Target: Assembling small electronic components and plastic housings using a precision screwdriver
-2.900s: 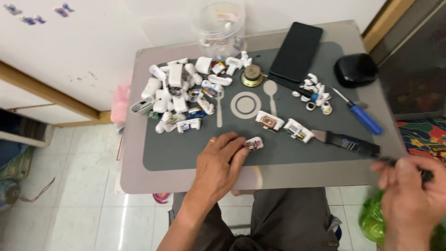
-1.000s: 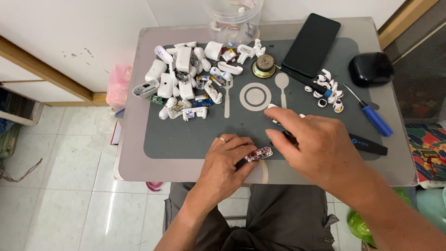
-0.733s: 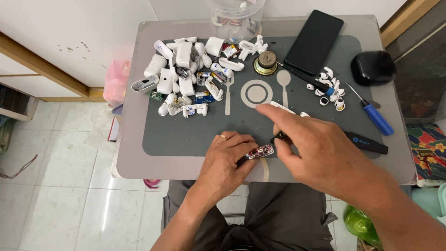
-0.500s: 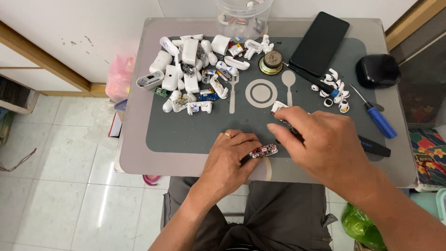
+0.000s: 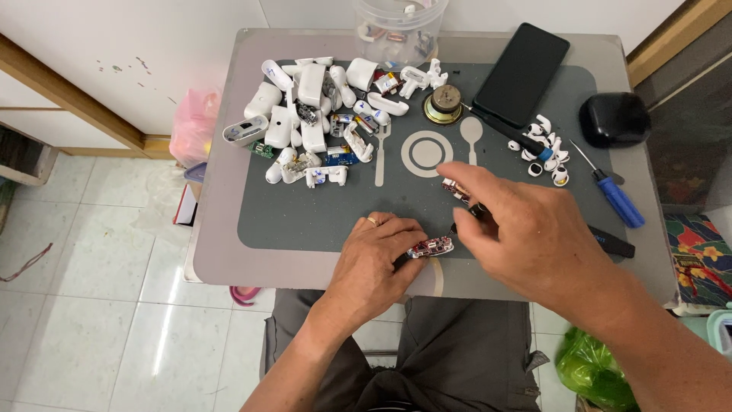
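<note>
— The fingers (image 5: 396, 243) of the left hand (image 5: 374, 263): what are they doing?

— Pinching a small red circuit board (image 5: 431, 246) just below the centre of the frame, held against the grey mat (image 5: 305, 217) near its lower edge.

— And the right hand (image 5: 534, 236)?

— It hovers just right of the board, fingers curled around a dark tool (image 5: 476, 211) whose tip points toward the board. Whether the tip touches it, I cannot tell.

— What else lies on the surface (image 5: 229, 252)?

— A heap of white earbud cases and parts (image 5: 313, 122) at the upper left. A clear tub (image 5: 396, 27) at the top edge. A black phone (image 5: 522, 69) at upper right, a brass disc (image 5: 444, 103) beside it, small white pieces (image 5: 545, 149) below the phone. Further right, a black case (image 5: 614, 118) and a blue screwdriver (image 5: 618, 200).

— Anything near the right hand?

— Another little board (image 5: 455, 188) just above it.
</note>
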